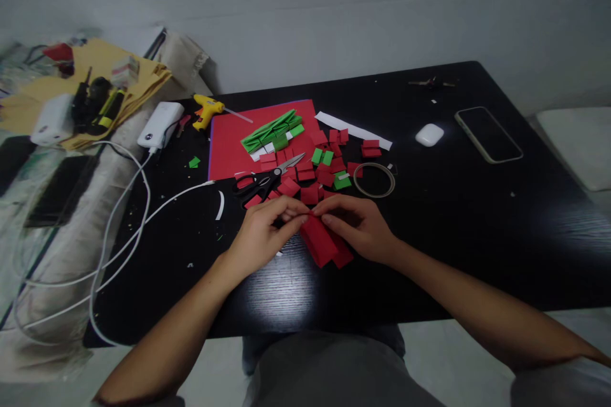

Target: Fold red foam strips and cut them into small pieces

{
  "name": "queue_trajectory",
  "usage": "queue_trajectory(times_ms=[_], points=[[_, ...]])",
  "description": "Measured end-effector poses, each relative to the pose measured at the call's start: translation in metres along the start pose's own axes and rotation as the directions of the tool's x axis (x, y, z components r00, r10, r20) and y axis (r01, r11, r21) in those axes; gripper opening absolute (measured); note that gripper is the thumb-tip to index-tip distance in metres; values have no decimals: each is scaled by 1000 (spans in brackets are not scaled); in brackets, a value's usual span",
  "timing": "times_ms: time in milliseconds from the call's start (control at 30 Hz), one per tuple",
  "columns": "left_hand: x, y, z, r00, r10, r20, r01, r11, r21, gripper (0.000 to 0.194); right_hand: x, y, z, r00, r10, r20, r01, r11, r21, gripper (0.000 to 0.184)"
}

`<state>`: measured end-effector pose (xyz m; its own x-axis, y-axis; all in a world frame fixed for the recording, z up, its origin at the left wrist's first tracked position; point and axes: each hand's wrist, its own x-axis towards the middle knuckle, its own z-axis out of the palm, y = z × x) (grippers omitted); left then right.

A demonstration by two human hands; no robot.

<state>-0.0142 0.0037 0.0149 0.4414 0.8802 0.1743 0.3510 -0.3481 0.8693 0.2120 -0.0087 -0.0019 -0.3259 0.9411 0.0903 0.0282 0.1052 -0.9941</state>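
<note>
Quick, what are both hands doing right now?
Left hand: closed, pinching the folded red paper.
Right hand: closed, pinching the same folded red paper near its top.

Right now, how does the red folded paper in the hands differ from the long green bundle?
The red folded paper is pinched by the left hand and right hand; the green bundle lies unheld over the red sheet.
The red folded paper points toward the person; the green bundle runs slantwise, left to right.
Both are folded pieces.
</note>
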Motion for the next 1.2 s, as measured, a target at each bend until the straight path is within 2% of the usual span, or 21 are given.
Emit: queue_trajectory(times_ms=[133,300,367,500,733,900,1200], points=[[2,1,0,1000,3,-10,-3,999,33,10,0,-2,1,998,41,44,-41,999,-1,18],[2,2,1,997,71,-27,-67,990,125,10,1,-3,3,995,-81,-55,66,968,-241,15],[2,1,2,995,89,-36,-84,987,138,10,1,-3,3,995,-56,-77,33,961,-276,12],[0,1,4,993,114,-38,-108,984,139,10,1,-2,5,994,74,-82,-90,972,-216,13],[0,4,6,989,149,-13,-145,980,138,14,1,5,8,975,181,-127,-182,983,-1,22],[0,5,9,988,157,-7,-154,978,141,13,2,10,9,970,203,-132,-188,975,118,23],[-1,4,12,994,106,-26,-102,987,126,12,2,10,11,961,209,-181,-193,976,100,17]])
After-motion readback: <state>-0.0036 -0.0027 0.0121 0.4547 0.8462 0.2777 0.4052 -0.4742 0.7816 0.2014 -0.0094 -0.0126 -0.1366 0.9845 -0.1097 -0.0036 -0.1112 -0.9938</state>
